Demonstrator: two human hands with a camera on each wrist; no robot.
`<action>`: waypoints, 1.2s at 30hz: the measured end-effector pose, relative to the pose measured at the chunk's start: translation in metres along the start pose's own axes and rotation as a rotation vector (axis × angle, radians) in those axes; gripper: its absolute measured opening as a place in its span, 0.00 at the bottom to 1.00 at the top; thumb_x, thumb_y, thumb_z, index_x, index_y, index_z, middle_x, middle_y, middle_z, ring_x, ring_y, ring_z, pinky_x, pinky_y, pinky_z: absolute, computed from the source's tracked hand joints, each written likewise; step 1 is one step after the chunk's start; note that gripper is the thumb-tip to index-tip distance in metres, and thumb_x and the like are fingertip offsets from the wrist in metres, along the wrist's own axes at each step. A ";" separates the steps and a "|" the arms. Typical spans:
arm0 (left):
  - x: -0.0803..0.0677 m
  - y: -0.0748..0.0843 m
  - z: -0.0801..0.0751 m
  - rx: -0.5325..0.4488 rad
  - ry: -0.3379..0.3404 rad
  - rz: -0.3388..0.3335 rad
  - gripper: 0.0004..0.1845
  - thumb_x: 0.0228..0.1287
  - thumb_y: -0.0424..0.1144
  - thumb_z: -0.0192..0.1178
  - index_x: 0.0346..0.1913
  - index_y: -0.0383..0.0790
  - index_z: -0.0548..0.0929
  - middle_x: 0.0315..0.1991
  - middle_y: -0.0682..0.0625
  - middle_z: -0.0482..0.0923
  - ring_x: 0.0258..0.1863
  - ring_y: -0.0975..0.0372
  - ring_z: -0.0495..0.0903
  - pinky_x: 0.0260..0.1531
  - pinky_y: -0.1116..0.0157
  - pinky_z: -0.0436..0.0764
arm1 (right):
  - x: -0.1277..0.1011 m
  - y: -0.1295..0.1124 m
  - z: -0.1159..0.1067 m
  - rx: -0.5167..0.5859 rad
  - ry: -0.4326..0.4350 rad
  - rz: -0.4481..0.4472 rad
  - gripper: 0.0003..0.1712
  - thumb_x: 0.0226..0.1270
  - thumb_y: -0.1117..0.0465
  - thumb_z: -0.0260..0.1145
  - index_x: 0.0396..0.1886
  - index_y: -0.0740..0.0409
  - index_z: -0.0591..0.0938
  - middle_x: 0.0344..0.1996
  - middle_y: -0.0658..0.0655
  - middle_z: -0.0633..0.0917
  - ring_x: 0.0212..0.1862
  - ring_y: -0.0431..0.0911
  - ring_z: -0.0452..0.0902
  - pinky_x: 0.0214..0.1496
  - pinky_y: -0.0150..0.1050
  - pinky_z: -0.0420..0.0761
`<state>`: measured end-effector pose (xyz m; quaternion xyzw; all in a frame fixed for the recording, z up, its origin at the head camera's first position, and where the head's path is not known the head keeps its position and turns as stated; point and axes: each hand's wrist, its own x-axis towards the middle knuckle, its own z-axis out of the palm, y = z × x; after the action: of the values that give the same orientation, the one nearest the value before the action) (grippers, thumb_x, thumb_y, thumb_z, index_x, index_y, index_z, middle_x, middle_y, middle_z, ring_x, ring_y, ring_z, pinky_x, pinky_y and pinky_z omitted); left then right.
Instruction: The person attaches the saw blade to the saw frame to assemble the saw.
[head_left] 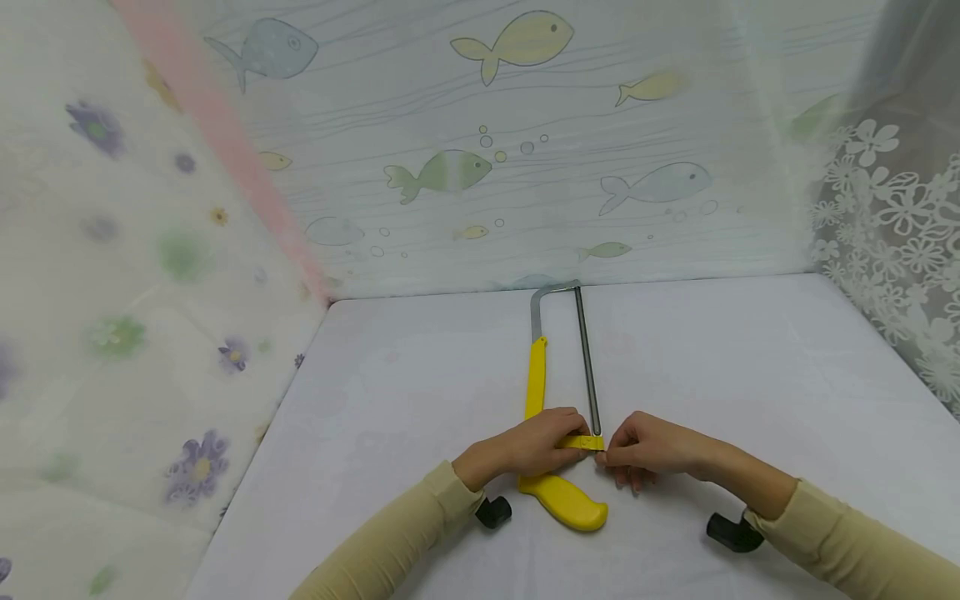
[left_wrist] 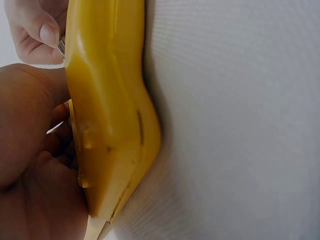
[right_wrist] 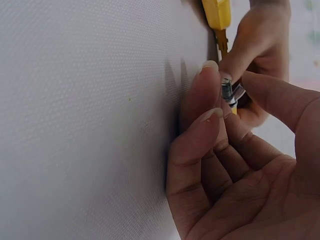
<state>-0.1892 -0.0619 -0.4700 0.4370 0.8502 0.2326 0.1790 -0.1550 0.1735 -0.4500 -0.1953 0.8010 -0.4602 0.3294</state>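
Leftmost, a floral curtain [head_left: 112, 333] hangs beside the white table [head_left: 420, 392]. Near the table's middle lies a yellow-handled hacksaw [head_left: 566, 498], its metal blade [head_left: 587, 367] running toward the far fish-print backdrop [head_left: 480, 167]. On it, the left hand [head_left: 536, 446] curls its fingers over the yellow frame by the handle. Just right, touching the same spot, the right hand [head_left: 645, 450] pinches a small threaded metal screw [right_wrist: 227, 91] at the blade's near end between thumb and fingertips.

Bright, even light; soft shadows; wrist close-ups slightly blurred.
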 end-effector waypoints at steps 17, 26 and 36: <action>0.000 0.000 0.002 -0.006 0.008 -0.007 0.10 0.77 0.41 0.59 0.54 0.42 0.81 0.46 0.56 0.77 0.44 0.69 0.73 0.49 0.77 0.72 | -0.007 0.002 -0.004 0.020 -0.005 -0.034 0.11 0.72 0.60 0.66 0.33 0.63 0.87 0.22 0.56 0.83 0.21 0.44 0.75 0.21 0.31 0.69; 0.001 -0.003 0.003 0.002 0.011 0.003 0.10 0.77 0.41 0.59 0.54 0.43 0.81 0.46 0.56 0.77 0.43 0.69 0.73 0.49 0.77 0.72 | -0.006 0.000 -0.004 -0.011 -0.006 -0.055 0.09 0.71 0.62 0.67 0.32 0.63 0.86 0.19 0.55 0.81 0.19 0.42 0.72 0.20 0.30 0.69; 0.001 -0.003 0.003 -0.006 0.007 -0.001 0.10 0.77 0.41 0.59 0.54 0.42 0.81 0.46 0.56 0.77 0.44 0.69 0.73 0.50 0.76 0.72 | -0.002 -0.004 0.000 0.012 -0.024 -0.022 0.13 0.69 0.57 0.70 0.31 0.63 0.88 0.20 0.56 0.82 0.20 0.43 0.73 0.21 0.31 0.68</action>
<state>-0.1904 -0.0621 -0.4741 0.4351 0.8504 0.2367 0.1775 -0.1535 0.1732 -0.4459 -0.2076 0.7920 -0.4663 0.3350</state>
